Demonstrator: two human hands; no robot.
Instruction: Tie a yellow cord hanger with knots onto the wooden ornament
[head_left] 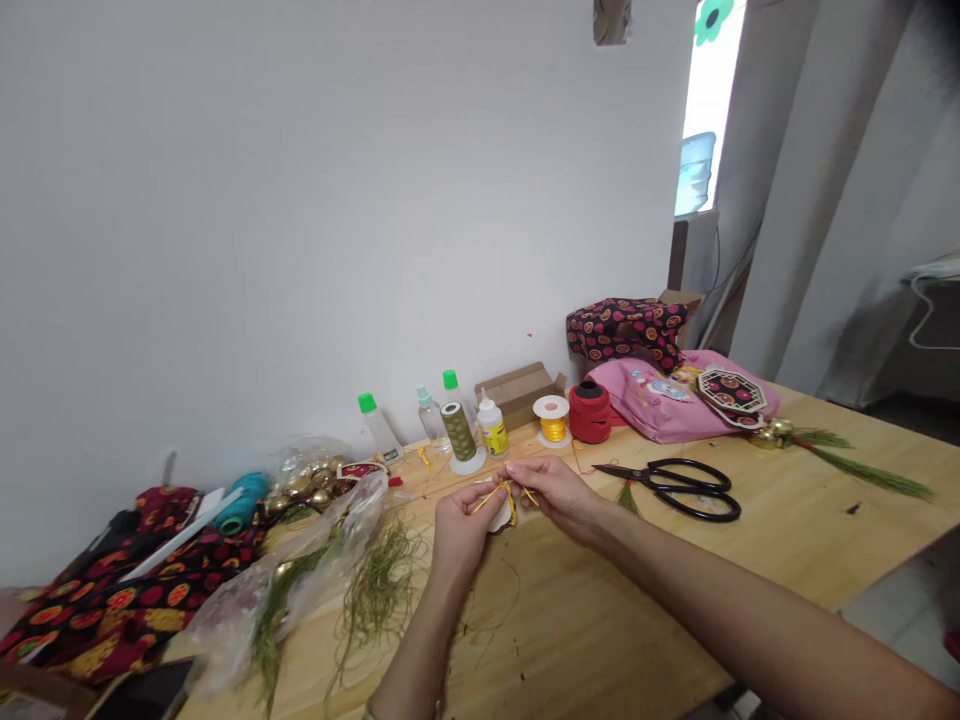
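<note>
Both hands meet over the middle of the wooden table. My left hand (466,520) pinches a yellow cord (513,505) and keeps a small pale piece with a dark edge (498,518) beneath its fingers. My right hand (553,492) has its fingertips closed on the same cord, a loose end poking out below them. The pale piece is partly covered by the fingers, so its full shape is hidden. Just right of my right hand lie black-handled scissors (686,487), their blades pointing toward it. A small green tassel (628,498) rests under the blade tips.
Along the wall stand an olive thread cone (458,435), a glue bottle (493,430), a yellow cord spool (553,428) and a red roll (590,412). Loose green threads (379,580) and a plastic bag (247,610) lie left. A pink pouch (637,400) carries an octagonal ornament (731,395).
</note>
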